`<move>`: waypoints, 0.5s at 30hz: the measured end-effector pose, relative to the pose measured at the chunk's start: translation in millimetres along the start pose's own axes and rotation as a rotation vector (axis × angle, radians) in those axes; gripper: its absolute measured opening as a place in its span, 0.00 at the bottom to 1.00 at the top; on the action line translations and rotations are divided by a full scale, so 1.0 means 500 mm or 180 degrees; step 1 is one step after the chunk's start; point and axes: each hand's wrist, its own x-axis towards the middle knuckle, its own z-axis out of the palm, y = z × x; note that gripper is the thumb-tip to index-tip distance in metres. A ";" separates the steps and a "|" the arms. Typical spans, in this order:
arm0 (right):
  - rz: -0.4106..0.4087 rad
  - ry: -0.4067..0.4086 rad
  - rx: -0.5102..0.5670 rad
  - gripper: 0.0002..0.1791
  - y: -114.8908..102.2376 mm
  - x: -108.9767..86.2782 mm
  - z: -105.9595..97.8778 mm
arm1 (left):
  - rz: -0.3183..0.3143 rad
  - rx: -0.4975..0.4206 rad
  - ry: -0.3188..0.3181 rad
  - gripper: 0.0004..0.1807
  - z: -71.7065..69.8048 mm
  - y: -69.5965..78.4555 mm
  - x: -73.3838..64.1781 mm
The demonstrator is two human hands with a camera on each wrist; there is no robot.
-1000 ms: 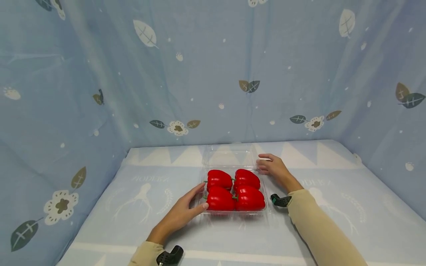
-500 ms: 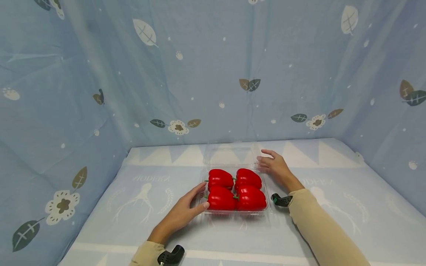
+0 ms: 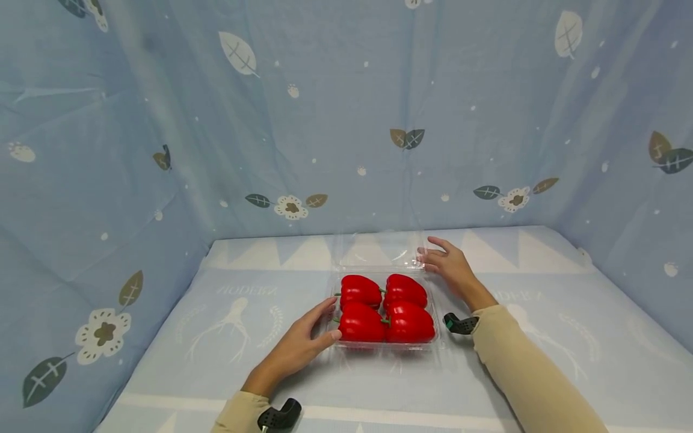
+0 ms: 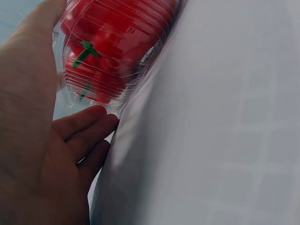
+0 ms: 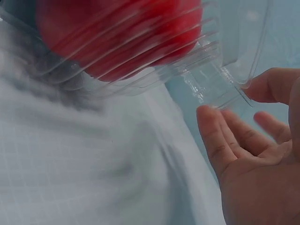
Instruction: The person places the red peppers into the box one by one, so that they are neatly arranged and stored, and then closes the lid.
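Note:
Several red bell peppers (image 3: 409, 323) with green stems sit in two rows in a clear plastic clamshell box (image 3: 390, 346). Its see-through lid (image 3: 373, 257) is hinged at the far side and stands tilted up. My left hand (image 3: 298, 343) rests against the box's left side with fingers fairly straight, the thumb near the front left corner. In the left wrist view the fingertips (image 4: 105, 115) lie low by the ribbed wall. At the back right, my right hand (image 3: 446, 264) holds the lid's right edge, thumb on one side and fingers on the other in the right wrist view.
A pale patterned cloth (image 3: 233, 313) covers the table under the box. Blue curtains (image 3: 346, 120) with leaves and flowers hang behind and at both sides. Each wrist bears a black device (image 3: 460, 325), and both sleeves are beige.
The lid has tilted further up, with my right hand rising slightly and moving back along with it. My left hand and the peppers have stayed in place.

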 end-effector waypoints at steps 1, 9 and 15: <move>-0.0038 -0.0022 0.0053 0.35 -0.001 -0.001 -0.001 | 0.0020 -0.0001 -0.0008 0.40 0.000 0.000 0.000; -0.0285 -0.0184 0.0197 0.36 -0.015 -0.007 -0.008 | 0.0002 0.0052 -0.0032 0.43 -0.001 0.001 0.002; -0.0359 -0.0217 0.0145 0.35 -0.018 -0.011 -0.009 | -0.0055 0.0054 -0.0068 0.47 -0.001 0.002 0.001</move>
